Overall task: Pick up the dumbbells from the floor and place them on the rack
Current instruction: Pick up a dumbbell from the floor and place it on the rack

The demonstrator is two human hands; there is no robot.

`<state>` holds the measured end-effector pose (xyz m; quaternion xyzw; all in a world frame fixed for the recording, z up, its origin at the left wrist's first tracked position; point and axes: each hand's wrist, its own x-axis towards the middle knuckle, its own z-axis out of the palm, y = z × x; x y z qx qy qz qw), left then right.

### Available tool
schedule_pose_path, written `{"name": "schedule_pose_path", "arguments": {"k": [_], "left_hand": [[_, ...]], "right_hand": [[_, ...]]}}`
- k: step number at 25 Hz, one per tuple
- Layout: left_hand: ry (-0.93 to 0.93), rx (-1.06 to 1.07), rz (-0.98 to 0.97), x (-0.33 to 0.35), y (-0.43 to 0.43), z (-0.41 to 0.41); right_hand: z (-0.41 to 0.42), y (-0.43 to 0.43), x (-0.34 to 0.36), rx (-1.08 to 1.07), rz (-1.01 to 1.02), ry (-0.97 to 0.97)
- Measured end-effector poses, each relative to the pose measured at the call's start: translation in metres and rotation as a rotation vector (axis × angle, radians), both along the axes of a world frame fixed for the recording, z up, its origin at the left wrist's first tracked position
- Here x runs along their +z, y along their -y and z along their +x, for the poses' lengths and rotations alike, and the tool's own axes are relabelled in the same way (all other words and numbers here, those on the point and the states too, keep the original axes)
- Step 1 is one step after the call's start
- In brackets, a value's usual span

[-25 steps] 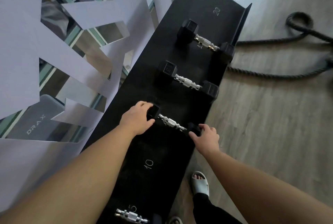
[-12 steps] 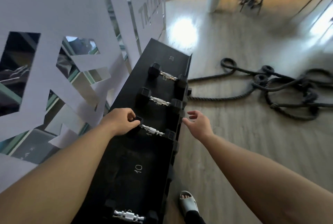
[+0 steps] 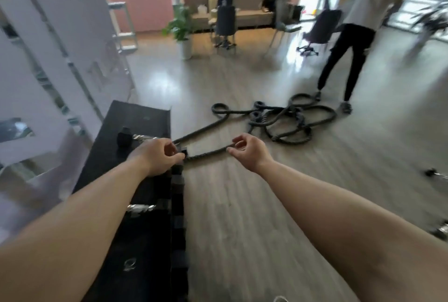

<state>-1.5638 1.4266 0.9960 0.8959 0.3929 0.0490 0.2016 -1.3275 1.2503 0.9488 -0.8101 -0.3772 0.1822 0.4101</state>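
While your left hand (image 3: 157,156) hangs over the floor-side edge of the rack (image 3: 135,117), its fingers (image 3: 178,155) are curled in close, thumb nearly meeting them; they may be brushing the dark end of a dumbbell there, but the blur hides whether anything is actually pinched. Your right hand (image 3: 249,150) is out over the floor (image 3: 242,216), clear of the rack, its fingers loosely bent around nothing.

Moving outward, one dumbbell (image 3: 126,137) lies across the rack near its far end, its rubber head toward the wall-side edge and its chrome handle running under your left hand. A second dumbbell (image 3: 140,208) sits nearer you on the rack, handle partly hidden by your forearm. At the right border of the view, what looks like another dumbbell (image 3: 434,173) lies on the floor, well apart from the rack, so there is probably work left.

A thick rope (image 3: 278,117) sprawls across the floor, with a loop reaching right up to the rack's edge just beside your hands. Step toward the floor dumbbell without looking down and you could catch a foot in it. Another person (image 3: 351,42) stands beyond the rope, so carry weights low and wide of them.
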Motion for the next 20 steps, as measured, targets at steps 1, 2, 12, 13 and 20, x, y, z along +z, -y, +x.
{"name": "schedule_pose_path", "arguments": {"k": [1, 2, 12, 13, 20], "left_hand": [[0.002, -0.046, 0.013, 0.004, 0.009, 0.022], [0.006, -0.090, 0.019, 0.008, 0.018, 0.042], [0.046, -0.455, -0.005, 0.002, 0.169, 0.295], [0.051, -0.489, -0.010, 0.001, 0.194, 0.325], [0.056, -0.638, -0.064, -0.007, 0.373, 0.517]], "right_hand": [[0.015, 0.019, 0.005, -0.034, -0.004, 0.019], [0.031, 0.039, 0.007, -0.077, -0.008, 0.031], [0.193, 0.268, 0.001, -0.485, -0.070, -0.016], [0.213, 0.298, 0.000, -0.511, -0.088, -0.017], [0.358, 0.510, 0.003, -0.755, -0.101, -0.062]]}}
